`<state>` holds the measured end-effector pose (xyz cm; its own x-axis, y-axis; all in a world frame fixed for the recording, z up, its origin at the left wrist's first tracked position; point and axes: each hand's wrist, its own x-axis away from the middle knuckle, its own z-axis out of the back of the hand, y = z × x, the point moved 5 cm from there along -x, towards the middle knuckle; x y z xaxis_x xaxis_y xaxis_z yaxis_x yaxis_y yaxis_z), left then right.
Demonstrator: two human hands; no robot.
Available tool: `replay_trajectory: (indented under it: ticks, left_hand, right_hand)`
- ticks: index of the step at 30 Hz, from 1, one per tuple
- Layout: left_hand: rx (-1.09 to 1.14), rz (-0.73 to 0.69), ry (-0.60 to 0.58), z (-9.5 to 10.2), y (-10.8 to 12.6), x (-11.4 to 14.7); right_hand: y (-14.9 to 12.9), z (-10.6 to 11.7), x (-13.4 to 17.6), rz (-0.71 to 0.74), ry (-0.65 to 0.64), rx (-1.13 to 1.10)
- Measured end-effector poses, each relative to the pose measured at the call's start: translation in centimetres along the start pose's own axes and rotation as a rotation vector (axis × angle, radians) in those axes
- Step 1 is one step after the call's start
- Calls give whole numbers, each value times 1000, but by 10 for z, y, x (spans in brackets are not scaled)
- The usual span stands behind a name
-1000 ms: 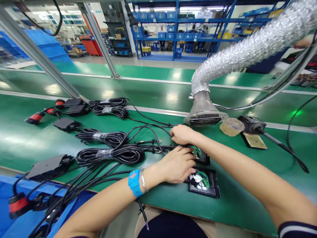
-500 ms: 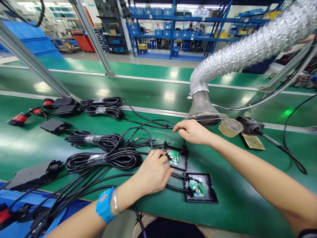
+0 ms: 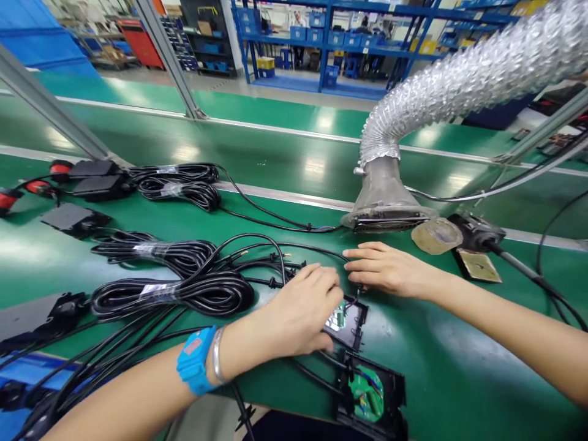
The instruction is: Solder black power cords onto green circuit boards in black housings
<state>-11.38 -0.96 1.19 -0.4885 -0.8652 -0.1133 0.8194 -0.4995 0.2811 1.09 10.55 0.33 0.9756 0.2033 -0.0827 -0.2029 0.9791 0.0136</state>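
Observation:
My left hand (image 3: pixel 301 315), with a blue strap and a silver bangle at the wrist, curls over the left side of a black plastic housing (image 3: pixel 357 321) holding a green circuit board (image 3: pixel 339 316). Its fingers bend downward, and what lies under them is hidden. My right hand (image 3: pixel 390 269) reaches in palm down just beyond that housing, fingers stretched out to the left. A black cable (image 3: pixel 316 248) runs to its fingertips; whether they touch it I cannot tell. Closer to me lies a second black housing (image 3: pixel 395 392) with its own green board (image 3: pixel 367 392) and cables entering from the left.
Coiled black cables (image 3: pixel 215 294) and black boxes (image 3: pixel 73 217) cover the left of the green bench. A fume hood (image 3: pixel 381 196) on a silver duct (image 3: pixel 441 92) hangs beyond my right hand. To its right sit a soldering-iron holder (image 3: pixel 478 229) and a sponge tray (image 3: pixel 480 266).
My view has shifted and tilted down. My right hand has come down from near the hood, its fingers straightening. My left hand remains over the upper housing.

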Motion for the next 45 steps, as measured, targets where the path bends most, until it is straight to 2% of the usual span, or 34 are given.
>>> replay_trajectory:
  ticks: [2,4,7,10,12,15,19,22,28,36,38,41,45]
  left_hand:
    - [95,-89,-13,-8,0,-9]
    - [133,-64,-54,-20,-2,-12]
    - [78,129,-38,-28,-9,-8]
    - [19,323,8,-26,-14,0]
    - [6,395,11,-25,-15,3]
    - [-12,427,10,-26,-16,2]
    - [-61,371,81,-27,-16,1]
    - [-76,329,134,-24,-14,3]
    - [-113,269,92,-24,-8,6]
    - [-250,249,46,-29,0,0]
    - [-259,252,71,-30,2,0]
    - [-268,163,166,-32,8,2]
    - [-282,25,277,-35,15,7]
  right_hand:
    - [1,0,-1,-18,15,-36]
    - [0,4,-4,-12,54,-62]
    - [-1,12,-9,-5,110,-33]
    - [-1,13,-11,-11,153,38]
    - [-1,9,-10,-34,195,62]
    - [-5,0,-7,-98,244,71]
    - [-16,-10,-5,-161,266,78]
    - [-23,-16,-4,-147,233,91]
    - [-36,-21,-4,-99,164,272]
    - [-68,-27,-21,-255,8,574]
    - [-69,-31,-17,-280,-2,550]
    - [-60,-35,-7,-296,24,418]
    - [-36,-32,5,-364,137,-6]
